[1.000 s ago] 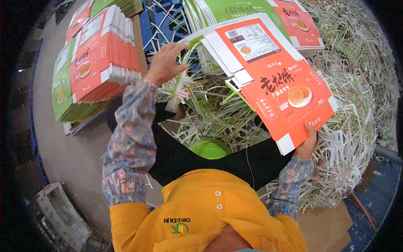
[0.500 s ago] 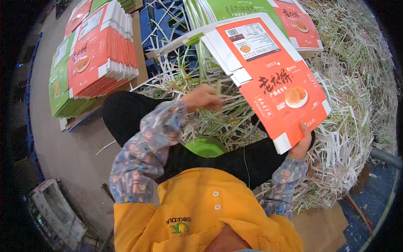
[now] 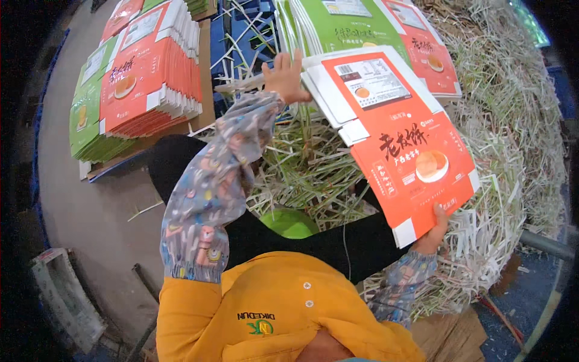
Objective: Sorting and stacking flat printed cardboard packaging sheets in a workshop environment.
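Note:
My right hand (image 3: pixel 432 234) grips the lower right corner of an orange-red flat carton blank (image 3: pixel 386 136), thumb on its printed face. The blank lies tilted over my lap and has white flaps, a pale printed panel and a picture of round cakes. Layered white edges along its left side suggest more than one sheet. My left hand (image 3: pixel 286 78) is raised by the upper left edge of the blank, fingers spread, holding nothing. Whether its palm touches the edge I cannot tell. Green carton blanks (image 3: pixel 307 24) lie just beyond.
Stacks of orange and green carton blanks (image 3: pixel 151 72) stand at the left on brown cardboard. Shredded paper strips (image 3: pixel 482 199) heap up at the right and between my knees. A green round object (image 3: pixel 289 223) sits at my lap. A grey pipe (image 3: pixel 546 246) juts in at the right.
My left hand has moved up and away from the paper strips to the blank's upper left edge, and its fingers have spread. The blank in my right hand has shifted slightly down.

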Demonstrator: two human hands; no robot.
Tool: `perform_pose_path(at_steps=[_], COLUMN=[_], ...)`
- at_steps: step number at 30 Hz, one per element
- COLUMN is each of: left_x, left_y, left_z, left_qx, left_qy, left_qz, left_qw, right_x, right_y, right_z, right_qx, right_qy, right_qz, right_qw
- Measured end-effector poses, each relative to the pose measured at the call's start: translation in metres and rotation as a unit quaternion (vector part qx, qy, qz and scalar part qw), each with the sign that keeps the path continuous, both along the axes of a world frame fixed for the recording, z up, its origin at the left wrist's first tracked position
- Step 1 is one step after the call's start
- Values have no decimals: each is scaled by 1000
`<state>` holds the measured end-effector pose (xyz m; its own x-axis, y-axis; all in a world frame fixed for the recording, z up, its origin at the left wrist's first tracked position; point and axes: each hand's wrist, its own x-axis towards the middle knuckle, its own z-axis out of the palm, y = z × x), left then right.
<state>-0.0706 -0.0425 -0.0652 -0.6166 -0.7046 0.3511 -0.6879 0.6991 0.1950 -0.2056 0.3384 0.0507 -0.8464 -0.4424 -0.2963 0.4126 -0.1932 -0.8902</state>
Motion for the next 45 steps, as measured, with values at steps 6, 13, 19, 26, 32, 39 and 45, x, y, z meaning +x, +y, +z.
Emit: perform_pose_path(at_steps=[6, 13, 19, 26, 32, 39, 45], left_x=[-11, 36, 3, 21, 43, 24, 47], left_y=[-21, -123, -162, -133, 47, 137, 118], left_z=[-42, 7, 171, 125, 42, 18, 25], left_qx=[195, -157, -241, -403, 682, 789, 796], left_qy=[56, -26, 45, 68, 329, 515, 495], left_qz=[62, -139, 82, -107, 72, 16, 20], left_qw=[977, 978, 966, 906, 649, 335, 347], right_x=[5, -5, -20, 40, 68, 78, 12], right_y=[2, 58, 95, -49, -80, -62, -25], right_z=[11, -4, -36, -49, -62, -63, -38], right_qx=[9, 23, 32, -13, 7, -76, -15], right_qy=[-10, 44, 143, -15, -141, -164, 9], right_qz=[14, -130, 20, 32, 0, 105, -48], right_qw=[1000, 990, 989, 999, 990, 978, 999])
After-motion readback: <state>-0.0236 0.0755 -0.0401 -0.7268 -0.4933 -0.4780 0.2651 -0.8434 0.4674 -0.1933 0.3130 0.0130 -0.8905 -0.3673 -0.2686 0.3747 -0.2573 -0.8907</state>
